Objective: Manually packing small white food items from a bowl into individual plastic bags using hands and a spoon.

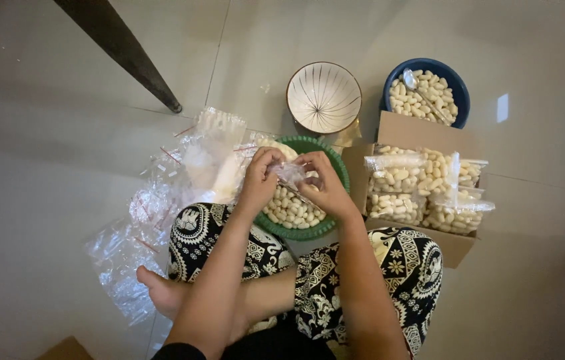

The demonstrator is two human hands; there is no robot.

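Overhead, the person sits cross-legged on a pale tiled floor, with things crowded close around the knees. Open floor lies to the far left and along the right edge; a dark slanted furniture leg crosses the upper left, well apart from the hands.

Both hands meet above the green basket. The left hand is closed, its fingertips pinching one side of a small clear plastic bag. The right hand grips the other side of the same bag, fingers curled. The bag hangs between them, just over the basket's contents; whether anything is inside it cannot be told, as the film is crumpled and blurred.

Containers:
- The green basket sits against the knees and holds pale oval pieces, possibly nuts.
- A white bowl with dark radial lines stands beyond the basket, touching or nearly touching its far rim.
- A blue bowl, to the right of the white one, holds the same pale pieces and a clear spoon.
- A cardboard box, beside the right knee, holds several filled, sealed clear packets.

A loose heap of empty clear bags spreads across the floor at the left knee.
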